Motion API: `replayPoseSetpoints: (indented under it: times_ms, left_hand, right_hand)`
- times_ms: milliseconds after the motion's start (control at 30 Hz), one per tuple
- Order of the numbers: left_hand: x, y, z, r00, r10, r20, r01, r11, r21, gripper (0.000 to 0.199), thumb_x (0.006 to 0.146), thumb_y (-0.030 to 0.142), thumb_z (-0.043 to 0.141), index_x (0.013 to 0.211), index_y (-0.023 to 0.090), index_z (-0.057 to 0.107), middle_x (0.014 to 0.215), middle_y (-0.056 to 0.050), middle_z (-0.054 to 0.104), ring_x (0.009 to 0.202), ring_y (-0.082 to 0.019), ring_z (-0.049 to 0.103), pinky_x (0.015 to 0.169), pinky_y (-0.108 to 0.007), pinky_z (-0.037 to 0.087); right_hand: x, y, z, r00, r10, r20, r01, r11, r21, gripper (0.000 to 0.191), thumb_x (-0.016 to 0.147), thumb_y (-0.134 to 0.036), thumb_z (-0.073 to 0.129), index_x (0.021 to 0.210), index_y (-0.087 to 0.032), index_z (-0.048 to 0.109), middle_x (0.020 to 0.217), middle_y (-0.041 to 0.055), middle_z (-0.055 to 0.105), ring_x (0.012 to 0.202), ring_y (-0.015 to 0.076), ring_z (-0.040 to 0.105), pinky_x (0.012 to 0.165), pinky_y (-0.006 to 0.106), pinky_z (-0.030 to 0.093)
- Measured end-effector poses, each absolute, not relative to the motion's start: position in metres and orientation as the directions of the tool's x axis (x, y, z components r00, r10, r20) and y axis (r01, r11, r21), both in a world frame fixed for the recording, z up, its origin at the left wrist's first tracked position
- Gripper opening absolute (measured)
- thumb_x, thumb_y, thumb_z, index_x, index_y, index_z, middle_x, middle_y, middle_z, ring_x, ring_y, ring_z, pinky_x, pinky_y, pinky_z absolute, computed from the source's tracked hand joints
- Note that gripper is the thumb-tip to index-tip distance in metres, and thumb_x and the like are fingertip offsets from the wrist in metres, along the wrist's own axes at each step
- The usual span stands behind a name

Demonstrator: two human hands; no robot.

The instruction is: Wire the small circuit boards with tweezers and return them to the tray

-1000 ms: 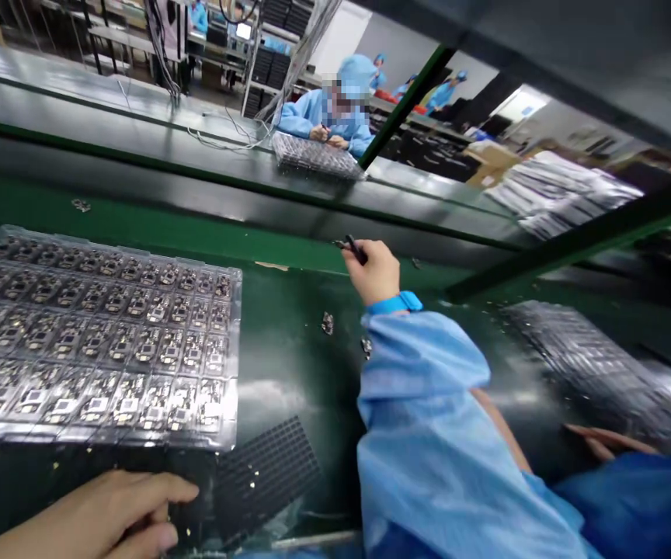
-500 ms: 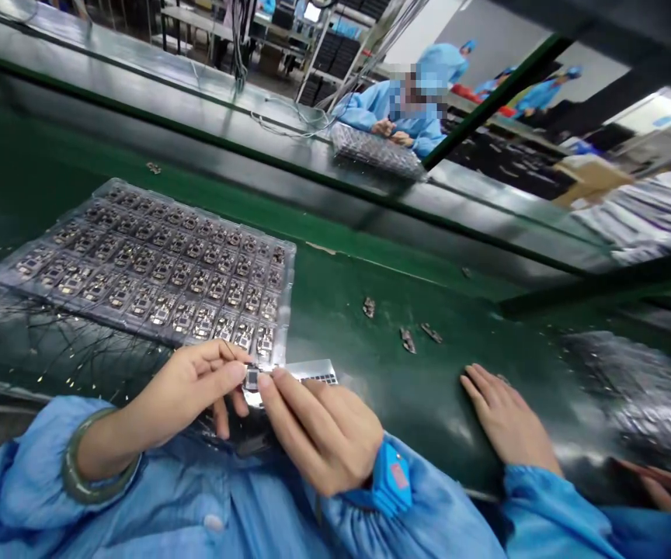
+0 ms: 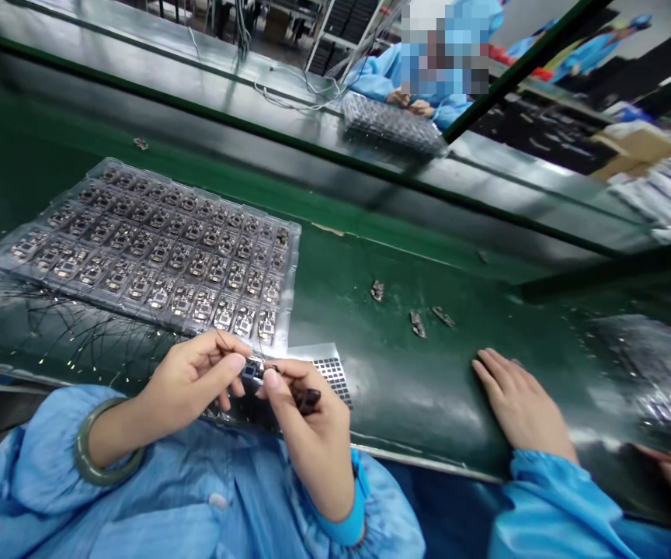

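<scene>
Between thumb and fingertips, my left hand (image 3: 199, 371) pinches a small circuit board (image 3: 252, 371) with a dark square on it. My right hand (image 3: 309, 423) is closed, its thumb and index finger at the board's right edge. A dark tool with a rounded end (image 3: 311, 401) lies in that hand; its kind and its tip I cannot make out. A clear plastic tray (image 3: 286, 310) filled with rows of similar boards lies just beyond my left hand. Partly behind my right hand is a white sheet with small black squares (image 3: 334, 373).
Thin black wires (image 3: 108, 341) spread along the tray's near side. Several loose small parts (image 3: 418, 324) lie on the green bench (image 3: 370, 380). At the right, a co-worker's hand (image 3: 525, 404) rests flat near stacked clear trays (image 3: 662, 388). Another person sits across the bench.
My right hand has turned, so its thumb side and the dark tool now show. More of the sheet with black squares is uncovered. The board stays between my hands; the view has shifted slightly.
</scene>
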State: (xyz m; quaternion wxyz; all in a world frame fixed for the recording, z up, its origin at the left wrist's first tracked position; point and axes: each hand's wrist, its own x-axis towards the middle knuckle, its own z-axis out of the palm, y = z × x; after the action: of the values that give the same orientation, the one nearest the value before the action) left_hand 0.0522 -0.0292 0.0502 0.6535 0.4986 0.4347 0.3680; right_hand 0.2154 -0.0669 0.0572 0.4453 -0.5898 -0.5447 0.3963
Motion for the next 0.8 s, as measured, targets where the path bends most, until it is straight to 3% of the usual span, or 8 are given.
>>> replayPoseSetpoints:
  times_ms: [133, 333, 433, 600, 733, 800]
  left_hand:
    - [0.049, -0.027, 0.048, 0.337, 0.916, -0.217, -0.023, 0.239, 0.971, 0.020, 0.086, 0.031, 0.058, 0.093, 0.012, 0.061, 0.061, 0.001, 0.064, 0.045, -0.008, 0.058, 0.046, -0.017, 0.050]
    - [0.050, -0.025, 0.048, 0.333, 0.923, -0.194, 0.019, 0.199, 0.980, 0.017, 0.087, 0.029, 0.058, 0.085, 0.013, 0.062, 0.062, 0.001, 0.063, 0.050, -0.008, 0.059, 0.049, -0.017, 0.050]
    - [0.048, -0.025, 0.043, 0.343, 0.918, -0.200, 0.008, 0.210, 0.978, 0.018, 0.089, 0.029, 0.056, 0.092, 0.013, 0.063, 0.063, 0.000, 0.065, 0.051, -0.008, 0.059, 0.050, -0.017, 0.051]
    - [0.047, -0.026, 0.034, 0.386, 0.910, -0.151, -0.104, 0.206, 0.973, 0.030, 0.089, 0.033, 0.058, 0.112, 0.013, 0.057, 0.094, -0.009, 0.069, 0.065, -0.012, 0.063, 0.052, -0.019, 0.054]
    - [0.048, -0.026, 0.032, 0.455, 0.877, -0.152, -0.079, 0.210, 0.975, 0.025, 0.090, 0.033, 0.056, 0.106, 0.013, 0.059, 0.090, -0.008, 0.069, 0.065, -0.012, 0.063, 0.053, -0.019, 0.054]
    - [0.048, -0.026, 0.031, 0.494, 0.856, -0.152, -0.047, 0.201, 0.979, 0.023, 0.091, 0.032, 0.054, 0.103, 0.014, 0.060, 0.088, -0.008, 0.070, 0.065, -0.012, 0.063, 0.055, -0.019, 0.053]
  right_hand:
    - [0.210, -0.063, 0.051, 0.106, 0.993, -0.060, 0.176, -0.078, -0.981, 0.019, 0.083, -0.038, 0.062, 0.092, -0.023, 0.068, 0.079, 0.0027, 0.068, 0.066, 0.0160, 0.060, 0.057, 0.026, 0.048]
    - [0.212, -0.063, 0.042, 0.085, 0.993, -0.081, 0.143, -0.092, -0.985, 0.020, 0.080, -0.040, 0.065, 0.091, -0.023, 0.070, 0.074, 0.0023, 0.067, 0.066, 0.0170, 0.062, 0.058, 0.028, 0.050]
    - [0.218, -0.060, 0.045, 0.077, 0.994, -0.075, 0.154, -0.086, -0.984, 0.021, 0.081, -0.040, 0.064, 0.091, -0.023, 0.071, 0.069, 0.0021, 0.067, 0.062, 0.0166, 0.062, 0.058, 0.028, 0.052]
    - [0.241, -0.032, 0.075, 0.221, 0.971, 0.095, 0.342, 0.014, -0.940, 0.016, 0.081, -0.036, 0.066, 0.088, -0.023, 0.071, 0.067, 0.0015, 0.068, 0.060, 0.0161, 0.063, 0.057, 0.028, 0.052]
    - [0.268, 0.017, 0.091, 0.366, 0.884, 0.290, 0.509, 0.071, -0.858, 0.018, 0.081, -0.038, 0.065, 0.086, -0.022, 0.069, 0.067, 0.0013, 0.067, 0.059, 0.0153, 0.061, 0.056, 0.027, 0.048]
    - [0.281, 0.046, 0.086, 0.391, 0.864, 0.318, 0.553, 0.056, -0.831, 0.021, 0.079, -0.039, 0.065, 0.085, -0.020, 0.069, 0.067, 0.0018, 0.067, 0.054, 0.0136, 0.057, 0.053, 0.026, 0.044]
